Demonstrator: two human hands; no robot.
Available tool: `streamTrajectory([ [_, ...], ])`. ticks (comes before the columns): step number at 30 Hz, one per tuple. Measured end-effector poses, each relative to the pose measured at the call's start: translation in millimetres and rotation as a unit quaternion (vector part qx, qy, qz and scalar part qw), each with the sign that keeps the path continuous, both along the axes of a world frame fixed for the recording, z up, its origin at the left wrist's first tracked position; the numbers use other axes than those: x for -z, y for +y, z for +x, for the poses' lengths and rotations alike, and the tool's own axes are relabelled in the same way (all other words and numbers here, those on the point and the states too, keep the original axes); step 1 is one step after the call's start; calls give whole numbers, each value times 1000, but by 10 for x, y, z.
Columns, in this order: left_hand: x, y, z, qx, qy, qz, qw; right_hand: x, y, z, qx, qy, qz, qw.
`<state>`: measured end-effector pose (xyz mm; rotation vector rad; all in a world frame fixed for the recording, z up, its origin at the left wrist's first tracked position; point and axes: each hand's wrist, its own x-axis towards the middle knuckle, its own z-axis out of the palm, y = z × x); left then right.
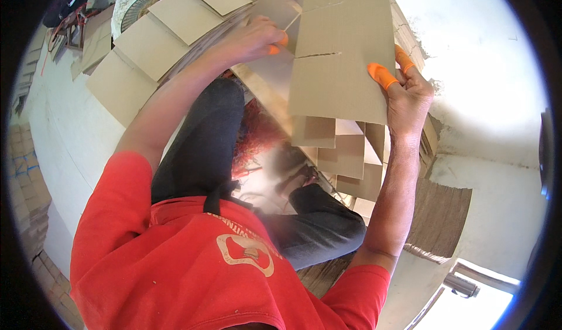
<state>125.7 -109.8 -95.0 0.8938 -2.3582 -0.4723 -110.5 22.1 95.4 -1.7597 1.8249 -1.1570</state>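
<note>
A long brown cardboard sheet (345, 31) with slits cut into it stands in front of me. My right hand (410, 93) grips its right edge, the thumb on the near face, with orange covers on the thumb and a finger. My left hand (263, 37) is closed at the left of the sheet, also with orange fingertip covers. Its fingers pinch a smaller cardboard piece (274, 8), partly hidden by the hand. Below the long sheet, several crossing cardboard strips (345, 157) show, forming a divider; how they join is hidden.
Overlapping cardboard sheets (149, 46) lie in a row at the left. A stack of cardboard (439, 219) sits at the right by the pale wall (492, 66). A wooden edge (263, 90) runs beside my bent legs (205, 137). Reddish scraps (257, 134) lie between them.
</note>
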Motion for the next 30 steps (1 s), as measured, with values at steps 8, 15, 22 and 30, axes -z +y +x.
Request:
streamTrajectory([
  [8, -48, 15, -54, 3, 64, -25, 998, -102, -186, 204, -27, 94, 19, 995],
  [15, -192, 113, -22, -12, 34, 3, 999, -54, -127, 334, -9, -13, 45, 999],
  [22, -336, 150, -4, 1, 4, 31, 1000, 378, -380, 267, -65, 72, 44, 994],
  [30, -404, 112, -47, -17, -28, 25, 999, 696, -595, 347, -168, 100, 125, 973],
])
